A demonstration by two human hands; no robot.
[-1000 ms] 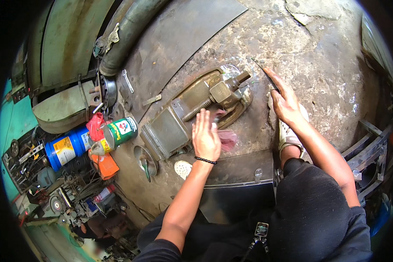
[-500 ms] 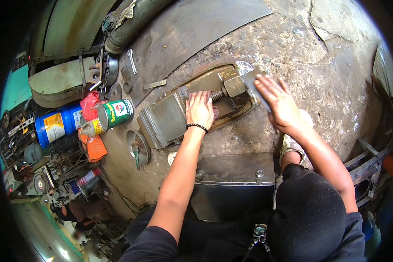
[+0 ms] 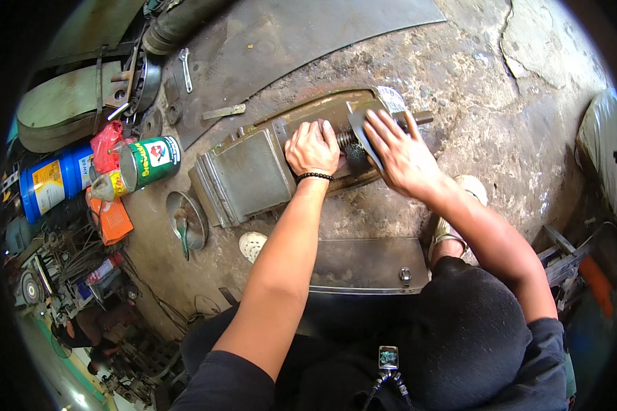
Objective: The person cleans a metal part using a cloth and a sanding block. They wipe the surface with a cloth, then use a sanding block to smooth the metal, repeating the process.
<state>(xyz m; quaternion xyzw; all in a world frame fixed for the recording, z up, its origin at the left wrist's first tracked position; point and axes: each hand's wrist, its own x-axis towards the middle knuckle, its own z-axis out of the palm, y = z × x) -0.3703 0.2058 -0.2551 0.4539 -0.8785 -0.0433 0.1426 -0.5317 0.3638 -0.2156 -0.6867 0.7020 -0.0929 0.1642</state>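
A heavy machine vise (image 3: pixel 250 172) lies tilted across the floor in front of me. My left hand (image 3: pixel 311 152), with a dark bead bracelet at its wrist, is closed over the vise's screw area. A bit of pinkish rag shows beside its palm; the fingers hide most of it. Fingers stretched out, my right hand (image 3: pixel 406 159) lies flat on a thin grey sheet (image 3: pixel 360 133) that looks like sandpaper. The sheet rests over the block at the screw's end and hides much of it. A threaded screw (image 3: pixel 346 139) shows between my hands, and a rod (image 3: pixel 424 118) sticks out beyond.
Left of the vise lie a metal bowl (image 3: pixel 197 229) with a green-handled brush (image 3: pixel 184 241), a green can (image 3: pixel 149 163), a blue bucket (image 3: pixel 44 181) and an orange box (image 3: pixel 111 220). A wrench (image 3: pixel 186 68) and metal plate (image 3: pixel 288 48) lie beyond. A metal box (image 3: pixel 363 264) stands before me.
My right hand and the grey sheet have moved left over the screw block, uncovering the rod. My left hand has curled more tightly. The whole view has shifted slightly.
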